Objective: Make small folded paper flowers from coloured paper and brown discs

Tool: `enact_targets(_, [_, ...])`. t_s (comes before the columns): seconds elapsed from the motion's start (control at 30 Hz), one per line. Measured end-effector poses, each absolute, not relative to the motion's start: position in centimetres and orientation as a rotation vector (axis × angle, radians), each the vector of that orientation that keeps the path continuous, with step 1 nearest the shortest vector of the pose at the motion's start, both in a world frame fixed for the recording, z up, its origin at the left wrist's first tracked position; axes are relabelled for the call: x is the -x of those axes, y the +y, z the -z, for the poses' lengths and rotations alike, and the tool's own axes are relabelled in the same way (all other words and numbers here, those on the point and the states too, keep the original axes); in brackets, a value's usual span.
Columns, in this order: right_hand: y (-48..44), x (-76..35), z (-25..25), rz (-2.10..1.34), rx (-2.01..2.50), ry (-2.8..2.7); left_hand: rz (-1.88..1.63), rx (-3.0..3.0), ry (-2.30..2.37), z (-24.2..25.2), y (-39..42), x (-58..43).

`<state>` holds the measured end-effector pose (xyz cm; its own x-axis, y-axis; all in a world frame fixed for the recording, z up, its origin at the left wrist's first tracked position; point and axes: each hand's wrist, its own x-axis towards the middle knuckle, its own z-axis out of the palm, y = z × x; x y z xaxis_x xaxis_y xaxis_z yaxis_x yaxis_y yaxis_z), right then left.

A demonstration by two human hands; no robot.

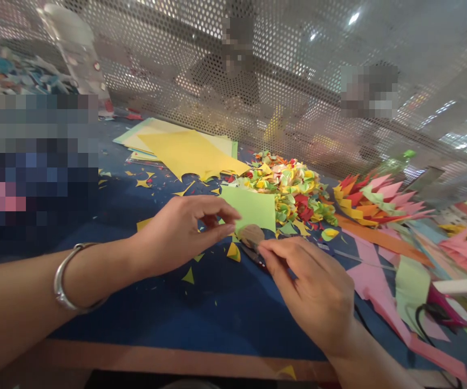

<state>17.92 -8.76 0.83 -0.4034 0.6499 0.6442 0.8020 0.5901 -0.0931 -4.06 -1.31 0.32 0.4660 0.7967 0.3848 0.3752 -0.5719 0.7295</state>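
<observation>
My left hand (184, 229), with a silver bangle on its wrist, has thumb and fingertips brought nearly together beside a light green paper sheet (253, 205). Whatever may be between those fingertips is too small to make out. To its right, my right hand (310, 281) is closed in a pinch at the edge of a small round brownish piece (251, 236). Just under that piece lies a dark shiny object, partly hidden. A small yellow-green folded paper piece (234, 252) rests on the blue table covering between my hands.
Behind my hands is a heap of small folded colored papers (298, 186). Yellow sheets (193, 151) lie stacked at the back left. Spiky folded-paper pieces (379, 200) and pink strips (373, 270) are at right. A perforated metal screen (168, 70) stands behind the table (201, 324).
</observation>
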Motion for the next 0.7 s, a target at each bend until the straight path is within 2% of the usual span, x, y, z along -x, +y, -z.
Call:
enact_targets(0.1, [-8.8, -17.9, -0.9, 0.422, 1.157, -2.121, -0.875, -1.897, 1.056, -0.5, -1.3, 4.1])
enact_targets(0.23, [-8.9, -17.8, -0.9, 0.606, 1.144, -2.143, -0.594, -1.519, 0.872, -0.6, -2.3, 3.4])
enact_targets(0.43, [-9.0, -17.3, -0.5, 0.68, 1.079, -2.265, -0.665, -1.222, 0.877, -0.4, -3.7, 1.7])
enact_targets(0.7, [-8.7, -17.3, -0.6, 0.599, 1.091, -2.303, -0.672, -1.218, 0.894, -1.1, -3.3, 0.6])
